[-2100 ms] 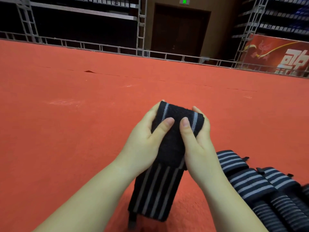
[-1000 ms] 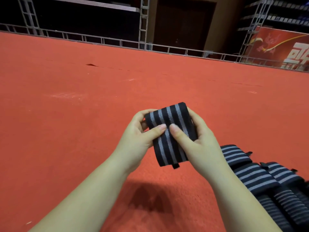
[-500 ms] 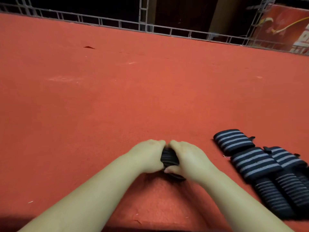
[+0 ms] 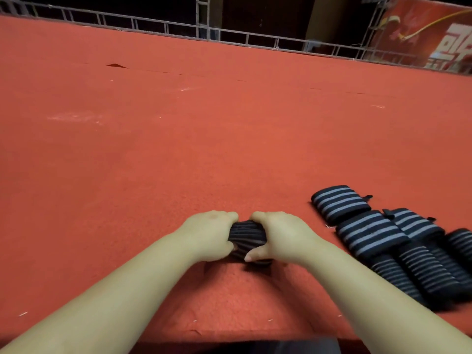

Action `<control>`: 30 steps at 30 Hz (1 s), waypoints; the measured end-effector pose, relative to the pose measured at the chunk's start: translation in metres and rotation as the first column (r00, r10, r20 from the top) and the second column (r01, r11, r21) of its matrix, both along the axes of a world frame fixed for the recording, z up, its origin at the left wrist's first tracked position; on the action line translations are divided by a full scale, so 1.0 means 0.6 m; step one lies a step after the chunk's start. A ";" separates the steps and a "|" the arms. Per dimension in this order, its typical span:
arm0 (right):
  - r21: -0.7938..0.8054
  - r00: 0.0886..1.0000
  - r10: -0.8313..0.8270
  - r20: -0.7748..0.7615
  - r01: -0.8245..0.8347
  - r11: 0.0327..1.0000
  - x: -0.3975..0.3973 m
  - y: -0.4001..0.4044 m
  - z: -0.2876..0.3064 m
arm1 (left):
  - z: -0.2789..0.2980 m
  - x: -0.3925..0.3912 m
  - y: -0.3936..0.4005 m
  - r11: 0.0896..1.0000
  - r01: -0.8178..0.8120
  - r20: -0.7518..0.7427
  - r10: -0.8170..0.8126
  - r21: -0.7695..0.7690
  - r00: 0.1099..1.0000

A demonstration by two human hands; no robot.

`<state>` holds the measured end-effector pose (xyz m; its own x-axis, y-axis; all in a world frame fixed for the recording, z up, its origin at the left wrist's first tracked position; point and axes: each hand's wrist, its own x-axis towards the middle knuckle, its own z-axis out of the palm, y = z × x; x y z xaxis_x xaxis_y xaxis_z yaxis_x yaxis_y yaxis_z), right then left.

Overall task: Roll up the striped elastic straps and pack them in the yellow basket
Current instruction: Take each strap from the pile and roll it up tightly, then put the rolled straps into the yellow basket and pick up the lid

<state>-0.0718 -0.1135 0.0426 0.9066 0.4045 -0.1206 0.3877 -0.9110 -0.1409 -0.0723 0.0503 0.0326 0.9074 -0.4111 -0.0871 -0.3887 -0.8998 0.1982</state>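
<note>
A red carpet (image 4: 178,149) fills nearly the whole view, running back to a metal railing (image 4: 229,34) with a red banner (image 4: 434,34) behind it at the far right. No yellow basket shows anywhere in the picture, so where the rolls are to go cannot be told from here.

At the right, on the carpet, lies a group of straps (image 4: 383,238), black with grey stripes, touching one another in a rough row; the nearer ones look rolled or folded, though the ones at the frame edge are too dark to be sure of.

Near the bottom centre, well apart from that group, both hands meet on one strap roll (image 4: 246,236) pressed down on the carpet. The left hand (image 4: 212,233) grips its left end with fingers curled over the top, and the right hand (image 4: 278,233) grips the right end likewise, thumb tucked at the near side. Little of the roll shows between them.

The likely step is tightening or closing the roll. The risk is that elastic webbing springs back: if either grip loosens before the end is fastened, the coil may unwind. Uneven squeezing could also push the layers sideways into a cone.
</note>
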 end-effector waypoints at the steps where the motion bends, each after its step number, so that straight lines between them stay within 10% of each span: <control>1: 0.037 0.999 -0.003 -0.035 0.005 0.999 0.002 -0.007 0.007 | 0.008 0.002 -0.004 0.999 0.003 -0.003 -0.003 0.038 1.000; 15: 0.291 0.969 -0.110 -0.220 0.173 0.941 0.096 -0.152 0.056 | 0.030 0.079 -0.104 0.991 -0.109 0.011 0.109 0.079 0.994; 21: -0.150 0.939 -0.325 -0.116 0.307 0.940 0.204 -0.254 0.035 | 0.017 0.128 -0.143 0.973 -0.194 -0.079 0.205 0.126 0.976; 30: -0.368 0.941 -0.252 -0.226 0.157 0.917 0.241 -0.251 -0.012 | 0.004 0.141 -0.154 0.962 -0.197 -0.084 0.215 0.190 0.973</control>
